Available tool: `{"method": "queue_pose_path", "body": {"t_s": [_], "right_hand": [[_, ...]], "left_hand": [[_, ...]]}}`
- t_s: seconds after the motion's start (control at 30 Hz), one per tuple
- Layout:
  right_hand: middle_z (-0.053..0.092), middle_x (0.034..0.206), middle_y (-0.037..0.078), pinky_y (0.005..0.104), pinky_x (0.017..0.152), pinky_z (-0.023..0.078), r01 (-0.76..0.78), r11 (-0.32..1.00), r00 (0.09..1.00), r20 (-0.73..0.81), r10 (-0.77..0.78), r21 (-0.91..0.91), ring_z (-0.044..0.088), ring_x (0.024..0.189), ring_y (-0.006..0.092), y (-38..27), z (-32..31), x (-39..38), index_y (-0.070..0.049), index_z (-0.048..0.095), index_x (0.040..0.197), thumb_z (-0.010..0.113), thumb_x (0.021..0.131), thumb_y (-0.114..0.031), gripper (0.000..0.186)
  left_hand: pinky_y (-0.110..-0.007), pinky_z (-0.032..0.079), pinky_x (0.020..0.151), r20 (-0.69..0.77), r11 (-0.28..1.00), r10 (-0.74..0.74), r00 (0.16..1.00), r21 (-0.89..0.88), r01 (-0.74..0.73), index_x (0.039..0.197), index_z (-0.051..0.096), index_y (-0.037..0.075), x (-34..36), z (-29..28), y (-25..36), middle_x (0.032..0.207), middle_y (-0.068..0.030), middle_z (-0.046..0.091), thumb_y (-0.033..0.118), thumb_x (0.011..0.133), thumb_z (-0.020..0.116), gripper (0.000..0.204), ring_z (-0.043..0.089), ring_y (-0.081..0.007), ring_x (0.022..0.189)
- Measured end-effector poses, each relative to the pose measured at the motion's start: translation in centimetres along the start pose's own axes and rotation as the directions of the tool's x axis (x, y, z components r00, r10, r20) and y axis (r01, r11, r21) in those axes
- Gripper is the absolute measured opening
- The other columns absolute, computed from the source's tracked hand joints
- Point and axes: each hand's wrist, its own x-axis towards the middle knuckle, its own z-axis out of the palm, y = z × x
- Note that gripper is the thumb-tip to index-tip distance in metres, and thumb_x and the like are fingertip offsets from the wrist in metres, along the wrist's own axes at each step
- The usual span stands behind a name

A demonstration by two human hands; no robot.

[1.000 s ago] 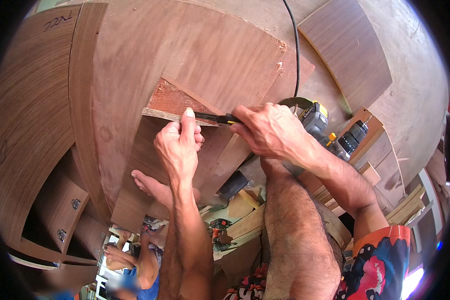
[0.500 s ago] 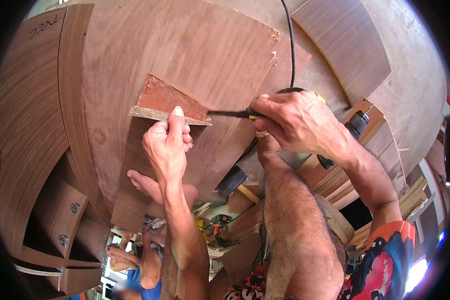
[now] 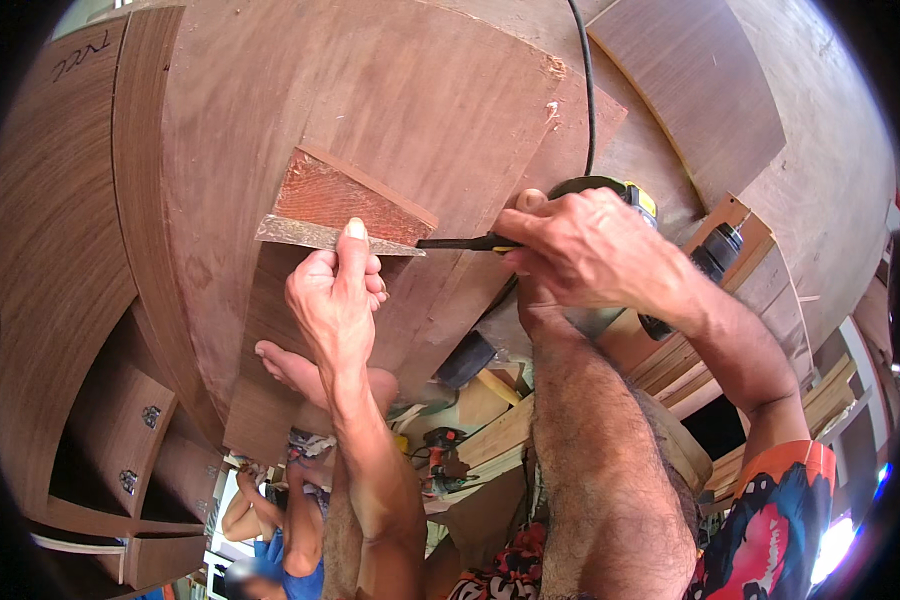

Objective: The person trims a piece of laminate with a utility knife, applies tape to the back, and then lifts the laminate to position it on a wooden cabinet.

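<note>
We see the left hand [image 3: 335, 300] pinching the wooden piece [image 3: 345, 205], grip clamped on its lower edge against the plywood sheet [image 3: 400, 90]. The right hand [image 3: 580, 250] has its grip closed on a knife [image 3: 460, 243], tip touching that edge.

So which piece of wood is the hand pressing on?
The left hand presses the small reddish wedge-shaped wood piece, with its pale front edge; the big brown panels around it are flat and darker.

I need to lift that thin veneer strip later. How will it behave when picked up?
The veneer strip looks very thin, so probably floppy and light. Its ragged, tapering end suggests it may split along the grain. The left hand steadies it with one fingertip, hinting that it shifts easily.
</note>
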Motion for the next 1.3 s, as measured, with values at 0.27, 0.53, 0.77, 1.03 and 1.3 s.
{"method": "queue_pose_path", "body": {"t_s": [0.27,0.53,0.77,1.03,1.3], "right_hand": [[0.068,0.075,0.015,0.0479,0.063,0.053,0.028,0.995,0.980,-0.200,-0.007,0.099,0.069,0.073,0.0378,0.6,0.6,3.9,-0.013,0.062,0.128,0.064,0.100,-0.023,0.030],[0.070,0.075,0.017,0.0463,0.059,0.054,0.177,0.979,0.976,-0.151,-0.160,0.106,0.070,0.066,0.0374,-2.0,1.5,10.0,-0.021,0.062,0.138,0.066,0.097,-0.019,0.041],[0.070,0.073,0.017,0.0448,0.058,0.055,0.255,0.967,0.966,-0.053,-0.254,0.012,0.069,0.064,0.0348,-0.4,1.9,9.6,-0.021,0.063,0.140,0.069,0.094,-0.016,0.046],[0.073,0.077,0.012,0.0409,0.060,0.055,0.256,0.966,0.964,0.089,-0.251,-0.049,0.072,0.069,0.0279,1.9,-1.7,2.8,-0.018,0.064,0.140,0.073,0.089,-0.009,0.052],[0.072,0.085,0.016,0.0431,0.068,0.057,0.342,0.940,0.915,-0.225,-0.335,-0.010,0.072,0.073,0.0362,1.5,-1.6,7.4,-0.008,0.067,0.133,0.070,0.093,-0.011,0.041]], "left_hand": [[-0.024,0.045,0.045,-0.044,0.999,-0.029,0.999,-0.031,0.028,0.075,0.064,0.000,-0.8,0.5,-0.1,0.060,-0.0026,0.058,0.044,0.099,0.070,0.051,0.050,-0.0078,0.047],[-0.026,0.046,0.043,-0.116,1.000,0.020,0.993,0.020,-0.017,0.071,0.065,-0.006,-1.0,0.8,-0.1,0.059,-0.0072,0.063,0.040,0.101,0.067,0.055,0.058,-0.0102,0.048],[-0.025,0.046,0.044,-0.089,0.998,0.039,0.995,-0.039,-0.043,0.073,0.065,-0.005,-0.9,0.5,-0.7,0.062,-0.0063,0.063,0.039,0.101,0.069,0.052,0.057,-0.0092,0.049],[-0.024,0.043,0.043,-0.072,0.997,0.041,0.997,-0.058,-0.045,0.069,0.064,-0.002,-0.7,-0.1,-0.4,0.057,-0.0041,0.060,0.036,0.101,0.069,0.050,0.055,-0.0079,0.047],[-0.025,0.045,0.044,-0.100,0.999,0.028,0.995,-0.032,-0.031,0.070,0.066,-0.003,-1.2,0.0,-0.8,0.056,-0.0057,0.061,0.041,0.100,0.070,0.053,0.057,-0.0088,0.048]]}}
